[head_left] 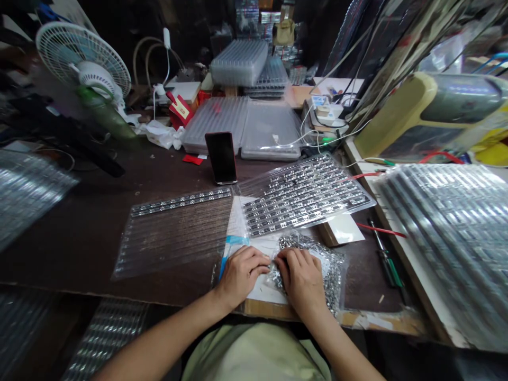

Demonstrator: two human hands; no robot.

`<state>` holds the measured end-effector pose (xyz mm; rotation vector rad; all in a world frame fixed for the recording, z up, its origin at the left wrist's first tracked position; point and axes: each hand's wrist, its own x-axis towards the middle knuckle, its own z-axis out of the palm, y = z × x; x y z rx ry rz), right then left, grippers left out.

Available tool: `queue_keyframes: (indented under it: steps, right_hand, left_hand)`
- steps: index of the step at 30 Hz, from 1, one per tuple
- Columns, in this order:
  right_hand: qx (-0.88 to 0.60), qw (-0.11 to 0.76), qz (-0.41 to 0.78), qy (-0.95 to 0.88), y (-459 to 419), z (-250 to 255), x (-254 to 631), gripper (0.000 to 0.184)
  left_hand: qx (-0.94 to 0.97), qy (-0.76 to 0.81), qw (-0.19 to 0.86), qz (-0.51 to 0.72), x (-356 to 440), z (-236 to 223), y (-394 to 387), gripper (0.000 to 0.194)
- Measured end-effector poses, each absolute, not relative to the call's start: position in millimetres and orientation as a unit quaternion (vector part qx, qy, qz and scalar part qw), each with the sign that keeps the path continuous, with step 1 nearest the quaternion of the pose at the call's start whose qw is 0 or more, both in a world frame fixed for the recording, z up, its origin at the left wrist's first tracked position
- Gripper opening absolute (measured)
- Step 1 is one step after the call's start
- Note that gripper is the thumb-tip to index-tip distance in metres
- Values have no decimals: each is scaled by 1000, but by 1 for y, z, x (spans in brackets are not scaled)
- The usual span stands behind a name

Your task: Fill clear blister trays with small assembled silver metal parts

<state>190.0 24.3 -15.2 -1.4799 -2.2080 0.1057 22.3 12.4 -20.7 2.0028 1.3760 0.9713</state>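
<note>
"Silvery metal parts [293,242] fill that clear bag [342,264]; where does it lie?"

"Near edge of the desk [87,227], under and beside the right hand [304,275]."

"And the fingers [256,261]?"

"On the left hand [240,270] they curl, tips drawn close together (a tiny dark bit [269,266] shows there, too small to name), but I can't tell whether they pinch it. On the right they bend down at the bag; any pinch is hidden."

"Beyond?"

"One tray [368,203] with many rows of parts, another tray [170,238] with rows along its far edge, and a dark phone [221,159] propped upright."
</note>
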Motion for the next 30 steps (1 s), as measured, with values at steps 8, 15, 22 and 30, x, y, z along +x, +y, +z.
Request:
queue_keyframes:
  steps: [8, 15, 22, 30]
  right_hand:
    - [-493, 323, 90, -803, 25, -15, 195, 12]
    - [-465, 337, 116, -811, 26, -18, 198, 13]
    - [-472, 335, 118, -807, 27, -17, 198, 16]
    - [-497, 323, 163, -789, 22, -8, 188, 15]
  left_hand:
    - [697, 601, 140, 366, -33, 0, 74, 14]
    - [651, 719, -33, 243, -110, -3, 119, 12]
    - [725, 643, 12, 246, -57, 5, 124, 14]
    - [709, 637, 134, 271, -29, 16, 134, 8]
